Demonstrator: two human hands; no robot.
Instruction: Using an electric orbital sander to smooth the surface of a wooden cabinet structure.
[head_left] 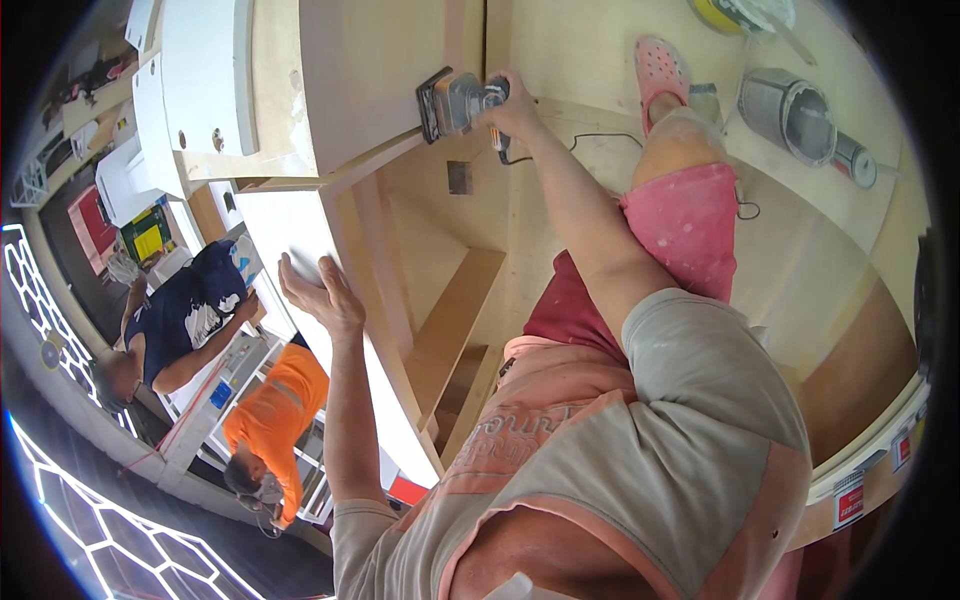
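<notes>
An electric sander (460, 103) with a dark square pad is in my right hand (516, 108), whose fingers wrap round its rear grip. Its pad lies at the lower edge of a pale wooden panel (385, 75). A black cord (585, 137) trails from the tool. Lower left, my left hand (328, 297) holds nothing; its fingers are stretched out and apart, by the white face of a cabinet panel (290, 232). Whether its fingertips press on that face I cannot tell.
Wooden shelving (455, 300) lies between my arms. My foot wears a pink clog (662, 70). Two open cans, a large grey one (790, 115) and a small one (853, 160), lie at the right. Two other people, in dark (195, 300) and orange (280, 410) clothes, are at the left.
</notes>
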